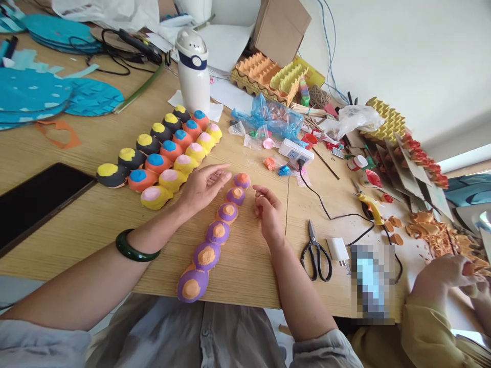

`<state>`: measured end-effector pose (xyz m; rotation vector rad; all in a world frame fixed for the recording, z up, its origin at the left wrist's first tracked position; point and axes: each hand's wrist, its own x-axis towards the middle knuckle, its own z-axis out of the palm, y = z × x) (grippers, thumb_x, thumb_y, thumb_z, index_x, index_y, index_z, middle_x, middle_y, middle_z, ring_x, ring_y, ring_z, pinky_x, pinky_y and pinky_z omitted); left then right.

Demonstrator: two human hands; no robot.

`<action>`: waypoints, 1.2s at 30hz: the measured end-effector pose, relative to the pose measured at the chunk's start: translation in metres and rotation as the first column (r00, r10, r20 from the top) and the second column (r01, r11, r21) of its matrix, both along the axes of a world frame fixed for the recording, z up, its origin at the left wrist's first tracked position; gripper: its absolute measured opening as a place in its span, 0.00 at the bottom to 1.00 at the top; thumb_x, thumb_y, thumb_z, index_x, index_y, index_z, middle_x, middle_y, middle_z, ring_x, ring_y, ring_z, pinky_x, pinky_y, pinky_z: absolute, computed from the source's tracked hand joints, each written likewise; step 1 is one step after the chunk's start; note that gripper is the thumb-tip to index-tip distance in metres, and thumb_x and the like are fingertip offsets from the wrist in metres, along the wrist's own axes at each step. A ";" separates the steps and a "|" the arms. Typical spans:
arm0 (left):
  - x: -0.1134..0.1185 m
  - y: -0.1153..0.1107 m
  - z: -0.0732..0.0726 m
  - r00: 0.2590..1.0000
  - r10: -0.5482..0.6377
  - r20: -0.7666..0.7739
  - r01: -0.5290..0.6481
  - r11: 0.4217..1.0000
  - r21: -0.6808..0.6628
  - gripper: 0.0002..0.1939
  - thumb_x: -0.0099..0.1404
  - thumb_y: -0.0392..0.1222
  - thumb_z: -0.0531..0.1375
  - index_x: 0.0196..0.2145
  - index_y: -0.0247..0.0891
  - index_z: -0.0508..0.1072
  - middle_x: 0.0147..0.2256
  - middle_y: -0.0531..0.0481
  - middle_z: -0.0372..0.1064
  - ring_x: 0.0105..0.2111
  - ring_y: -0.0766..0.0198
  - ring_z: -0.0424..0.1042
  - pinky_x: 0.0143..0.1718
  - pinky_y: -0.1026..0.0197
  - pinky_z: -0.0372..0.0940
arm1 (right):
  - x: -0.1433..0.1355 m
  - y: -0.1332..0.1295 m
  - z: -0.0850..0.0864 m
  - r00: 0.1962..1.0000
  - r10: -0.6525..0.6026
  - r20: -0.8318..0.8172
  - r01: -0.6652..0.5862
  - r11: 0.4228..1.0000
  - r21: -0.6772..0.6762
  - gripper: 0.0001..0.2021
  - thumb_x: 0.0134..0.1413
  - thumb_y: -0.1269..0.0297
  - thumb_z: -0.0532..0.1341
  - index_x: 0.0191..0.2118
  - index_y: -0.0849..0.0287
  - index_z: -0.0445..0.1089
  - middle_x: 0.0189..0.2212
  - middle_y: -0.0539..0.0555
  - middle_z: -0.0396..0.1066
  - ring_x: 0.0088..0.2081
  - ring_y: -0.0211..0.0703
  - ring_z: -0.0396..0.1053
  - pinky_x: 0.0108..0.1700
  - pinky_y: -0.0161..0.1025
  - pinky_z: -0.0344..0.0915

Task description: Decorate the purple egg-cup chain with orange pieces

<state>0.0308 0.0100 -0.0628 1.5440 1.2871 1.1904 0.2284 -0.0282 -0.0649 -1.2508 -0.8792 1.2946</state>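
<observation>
A strip of egg-carton cups [218, 232], covered in purple with orange round tops, lies lengthwise on the wooden table between my hands. My left hand [205, 188] hovers just left of its far end, fingers stretched out and nothing in them. On the other side, my right hand [269, 213] is held with loosely bent fingers, apart from the strip and holding nothing I can see. Left of them lie three more cup strips: a yellow one with pink tops [184, 164], an orange one with blue tops [170, 149] and a black one with yellow tops [148, 144].
Black scissors [316, 253], a white charger [338, 250] and a power strip [296, 152] lie right. A white bottle [194, 76] stands behind the strips; a dark tablet [42, 204] lies left. A co-worker's hands [445, 276] work at the far right.
</observation>
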 end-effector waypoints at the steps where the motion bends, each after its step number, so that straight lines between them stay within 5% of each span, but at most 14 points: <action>1: 0.000 -0.001 0.001 0.999 -0.022 -0.039 0.023 0.999 0.027 0.31 0.66 0.60 0.63 0.57 0.34 0.76 0.38 0.45 0.76 0.33 0.59 0.74 0.38 0.57 0.73 | 0.002 0.001 0.002 0.998 -0.031 -0.060 0.030 0.999 -0.010 0.15 0.42 0.71 0.61 0.39 0.56 0.78 0.29 0.46 0.67 0.23 0.31 0.57 0.22 0.31 0.55; 5: 0.003 -0.006 0.005 0.949 -0.193 -0.249 0.226 0.968 0.112 0.45 0.56 0.54 0.72 0.67 0.39 0.67 0.44 0.46 0.71 0.31 0.62 0.67 0.34 0.57 0.71 | 0.008 0.006 0.005 0.959 -0.139 -0.248 0.141 0.990 -0.007 0.11 0.38 0.75 0.64 0.32 0.58 0.77 0.32 0.49 0.73 0.34 0.37 0.72 0.35 0.33 0.73; 8: 0.008 -0.011 0.002 0.921 -0.236 -0.311 0.284 0.952 0.118 0.42 0.58 0.46 0.70 0.68 0.40 0.65 0.48 0.45 0.70 0.33 0.61 0.68 0.38 0.55 0.72 | 0.007 0.007 0.007 0.947 -0.129 -0.293 0.133 0.991 -0.006 0.09 0.44 0.70 0.69 0.35 0.58 0.76 0.39 0.53 0.78 0.39 0.41 0.77 0.39 0.38 0.76; 14: 0.021 -0.018 -0.002 0.974 -0.109 -0.197 0.132 0.986 0.106 0.31 0.63 0.41 0.64 0.63 0.39 0.70 0.46 0.46 0.72 0.30 0.64 0.70 0.36 0.57 0.72 | 0.002 0.002 0.010 0.988 -0.039 -0.147 0.030 0.998 -0.061 0.12 0.52 0.54 0.69 0.35 0.58 0.75 0.20 0.44 0.66 0.18 0.31 0.59 0.21 0.32 0.63; 19: 0.017 -0.013 -0.003 0.999 -0.008 -0.050 0.008 1.000 -0.001 0.25 0.67 0.51 0.60 0.57 0.36 0.75 0.50 0.41 0.75 0.42 0.58 0.76 0.46 0.55 0.73 | -0.005 -0.002 0.009 0.999 -0.029 -0.033 0.029 1.000 0.007 0.12 0.51 0.55 0.69 0.36 0.58 0.76 0.23 0.44 0.63 0.22 0.32 0.58 0.24 0.32 0.65; 24: 0.012 0.000 -0.010 0.996 -0.014 -0.085 0.001 0.988 -0.156 0.26 0.65 0.43 0.56 0.59 0.36 0.74 0.55 0.41 0.77 0.54 0.52 0.76 0.61 0.50 0.67 | -0.005 -0.001 0.002 0.998 0.037 0.042 -0.037 0.999 0.002 0.12 0.52 0.55 0.67 0.38 0.57 0.76 0.22 0.44 0.62 0.23 0.35 0.59 0.26 0.34 0.69; 28: 0.022 0.005 -0.006 0.989 -0.100 0.107 0.125 0.956 -0.266 0.33 0.58 0.36 0.57 0.62 0.34 0.71 0.57 0.41 0.76 0.59 0.51 0.73 0.65 0.48 0.63 | -0.006 0.000 -0.003 0.992 0.088 0.086 -0.089 0.996 0.009 0.13 0.51 0.55 0.68 0.39 0.57 0.75 0.25 0.46 0.67 0.25 0.36 0.64 0.30 0.37 0.73; 36: 0.027 0.005 0.007 0.877 0.023 0.479 0.198 0.893 -0.404 0.29 0.55 0.45 0.69 0.54 0.34 0.77 0.55 0.40 0.77 0.56 0.50 0.75 0.57 0.51 0.68 | -0.008 -0.003 -0.001 0.991 0.091 0.101 -0.093 0.995 0.018 0.10 0.55 0.58 0.66 0.38 0.58 0.76 0.34 0.51 0.75 0.26 0.35 0.67 0.31 0.37 0.72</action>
